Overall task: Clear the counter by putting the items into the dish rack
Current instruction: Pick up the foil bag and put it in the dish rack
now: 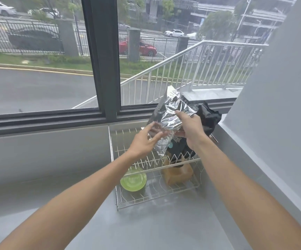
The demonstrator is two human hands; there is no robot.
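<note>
A crinkled silver foil bag [169, 116] is held upright over the wire dish rack [120, 199] at the counter's back right corner. My right hand [191, 130] grips its right side with the forefinger laid across the foil. My left hand [144, 141] holds its lower left edge between thumb and fingers. In the rack, a green plate [133, 180] lies at the front left, a tan box-shaped item [178, 175] sits at the front right, and a dark packet [179, 147] stands behind it under the foil bag.
A black bag [209, 116] is bunched on the sill corner behind the rack. A white wall [272, 123] closes the right side. A dark window frame [102, 60] runs along the back. Grey counter [146, 228] extends left and in front of the rack.
</note>
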